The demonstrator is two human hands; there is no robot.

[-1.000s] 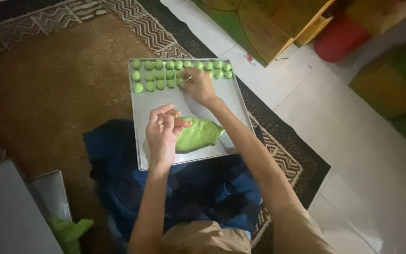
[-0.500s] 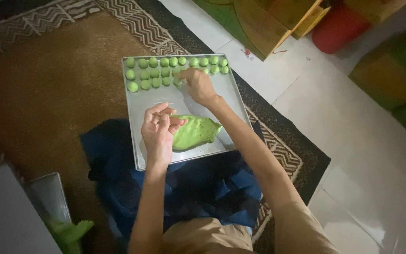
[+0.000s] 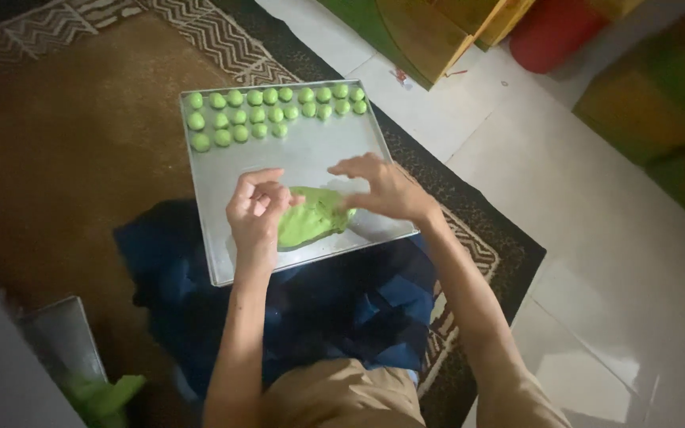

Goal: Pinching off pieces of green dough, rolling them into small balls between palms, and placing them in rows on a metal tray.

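A metal baking tray (image 3: 216, 182) rests over my lap on the rug. Rows of several small green dough balls (image 3: 257, 112) fill its far edge. A lump of green dough (image 3: 311, 219) lies near the tray's front. My left hand (image 3: 255, 214) grips the lump's left side with curled fingers. My right hand (image 3: 382, 189) hovers at the lump's right end, fingers spread, fingertips at or just above the dough.
A brown patterned rug (image 3: 65, 143) lies under the tray, with white floor tiles (image 3: 596, 238) to the right. Yellow-green furniture (image 3: 430, 32) and a red object (image 3: 552, 36) stand at the back. Another tray (image 3: 61, 341) with green dough (image 3: 101, 392) sits at the lower left.
My right hand has pulled back from the rows of balls to the dough lump. My left hand stays on the lump.
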